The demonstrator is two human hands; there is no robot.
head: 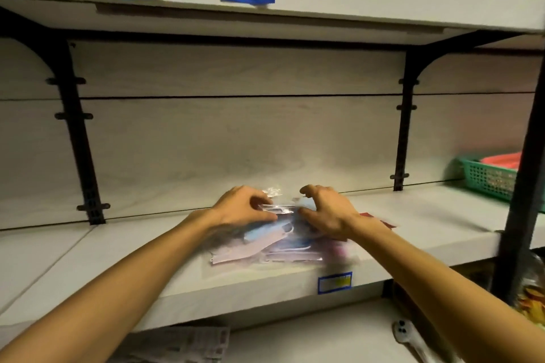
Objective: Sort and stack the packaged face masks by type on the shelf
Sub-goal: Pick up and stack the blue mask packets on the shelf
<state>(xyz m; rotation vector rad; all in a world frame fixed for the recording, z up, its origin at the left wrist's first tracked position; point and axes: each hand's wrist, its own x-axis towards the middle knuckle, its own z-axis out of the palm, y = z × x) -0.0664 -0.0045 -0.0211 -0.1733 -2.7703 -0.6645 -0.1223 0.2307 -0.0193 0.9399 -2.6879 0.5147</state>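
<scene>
Gripping one clear packet (275, 207) between left hand (241, 206) and right hand (327, 212) above the loose pile (265, 247) near the shelf (118, 250) front edge, slippery wrappers could slide off.

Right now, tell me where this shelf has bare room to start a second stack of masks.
Left of the mask pile, the shelf board is bare up to the black bracket. To the right, bare board runs from the pile to the green basket. The middle is crowded: the left hand and right hand grip packets there.
</scene>
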